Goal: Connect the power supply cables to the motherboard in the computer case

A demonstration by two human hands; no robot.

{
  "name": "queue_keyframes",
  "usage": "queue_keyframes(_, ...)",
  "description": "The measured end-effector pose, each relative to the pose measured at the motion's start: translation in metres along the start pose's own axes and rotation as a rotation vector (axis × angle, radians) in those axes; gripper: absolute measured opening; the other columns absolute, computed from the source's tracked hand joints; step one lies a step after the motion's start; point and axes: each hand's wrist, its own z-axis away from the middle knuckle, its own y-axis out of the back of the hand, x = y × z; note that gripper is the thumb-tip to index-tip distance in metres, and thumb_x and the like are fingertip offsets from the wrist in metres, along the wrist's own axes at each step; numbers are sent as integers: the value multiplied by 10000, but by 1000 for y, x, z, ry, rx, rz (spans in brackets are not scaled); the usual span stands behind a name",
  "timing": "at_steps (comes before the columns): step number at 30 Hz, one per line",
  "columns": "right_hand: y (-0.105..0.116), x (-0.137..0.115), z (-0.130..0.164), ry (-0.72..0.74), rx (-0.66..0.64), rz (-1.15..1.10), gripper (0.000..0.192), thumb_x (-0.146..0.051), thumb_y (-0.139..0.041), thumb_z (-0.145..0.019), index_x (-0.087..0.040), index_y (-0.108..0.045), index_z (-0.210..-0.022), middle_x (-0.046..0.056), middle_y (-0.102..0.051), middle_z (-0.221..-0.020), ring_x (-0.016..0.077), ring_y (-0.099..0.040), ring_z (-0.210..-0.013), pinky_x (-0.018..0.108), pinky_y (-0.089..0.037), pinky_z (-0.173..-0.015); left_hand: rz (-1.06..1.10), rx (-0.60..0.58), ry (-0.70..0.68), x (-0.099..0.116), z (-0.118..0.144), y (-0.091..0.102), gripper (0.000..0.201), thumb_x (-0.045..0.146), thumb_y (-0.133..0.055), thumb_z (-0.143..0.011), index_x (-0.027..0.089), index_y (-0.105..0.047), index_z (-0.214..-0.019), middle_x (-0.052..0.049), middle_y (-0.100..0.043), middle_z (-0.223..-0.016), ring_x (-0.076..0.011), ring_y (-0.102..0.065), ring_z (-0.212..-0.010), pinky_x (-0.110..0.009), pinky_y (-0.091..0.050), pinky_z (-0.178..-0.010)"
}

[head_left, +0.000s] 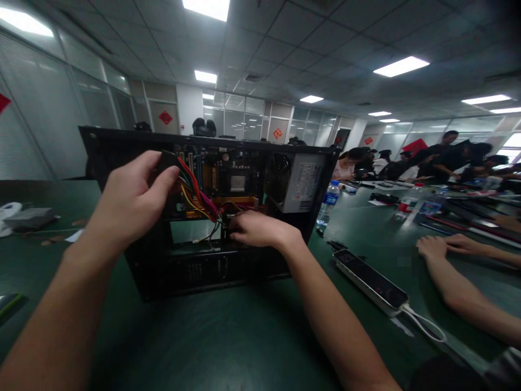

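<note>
An open black computer case (252, 266) stands before me on the green table, its inside facing me. My left hand (136, 195) is closed around a bundle of coloured power cables (195, 187) near the upper left of the case. The bundle runs down toward my right hand (256, 228), which reaches into the middle of the case. Its fingers are bent together by the cable ends, and what they grip is hidden. Behind the cables is the motherboard (220, 171) with a square silver processor (238, 183). The power supply (301, 182) sits at the upper right.
Right of the case are a water bottle (329, 201) and a white-edged power strip or device (370, 279) with a white cord. Another person's hands (437, 250) rest on the table (228, 336) further right. A grey box (30, 218) lies at left.
</note>
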Motion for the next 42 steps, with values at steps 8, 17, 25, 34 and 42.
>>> queue_keyframes(8, -26, 19, -16, -78, -111, -14, 298, -365, -604, -959, -108, -743, -1017, 138, -739, -966, 215, -675, -859, 269, -365, -645, -107, -165, 42, -2, -2, -10, 231, 395, -445, -933, 201, -461, -809, -7, -530, -705, -146, -482, -617, -296, -318, -622)
queue_keyframes(17, 7, 14, 6, -150, 561, -789, 495, -631, -589, -898, -152, -582, -776, -7, -586, -624, 111, -599, -516, 214, -356, -479, 26, 59, 163, -27, -12, -17, 358, 414, -465, -959, 146, -618, -1141, -31, -629, -832, -170, -574, -694, -284, -413, -659)
queue_keyframes(25, 13, 4, 13, -231, 1034, -181, 274, -364, -567, -956, -154, -644, -799, 69, -692, -759, 162, -637, -688, 266, -448, -632, 10, 86, 134, -27, -13, -21, 374, 404, -477, -942, 127, -656, -1117, -71, -682, -966, -240, -645, -907, -385, -505, -907)
queue_keyframes(34, 17, 25, 22, -323, 921, 192, 214, -187, -540, -919, -128, -745, -910, 117, -713, -865, 217, -650, -785, 336, -465, -757, 29, 77, 115, -28, -13, -17, 398, 413, -481, -954, 140, -666, -1177, -65, -706, -1001, -238, -663, -923, -391, -513, -934)
queue_keyframes(42, 15, 4, 16, -45, 392, 113, 219, -173, -544, -941, -146, -753, -999, 92, -730, -963, 192, -659, -846, 280, -430, -745, 85, -9, 74, -16, -10, -15, 388, 339, -500, -977, 123, -652, -1262, -101, -695, -1243, -245, -637, -1090, -356, -465, -1003)
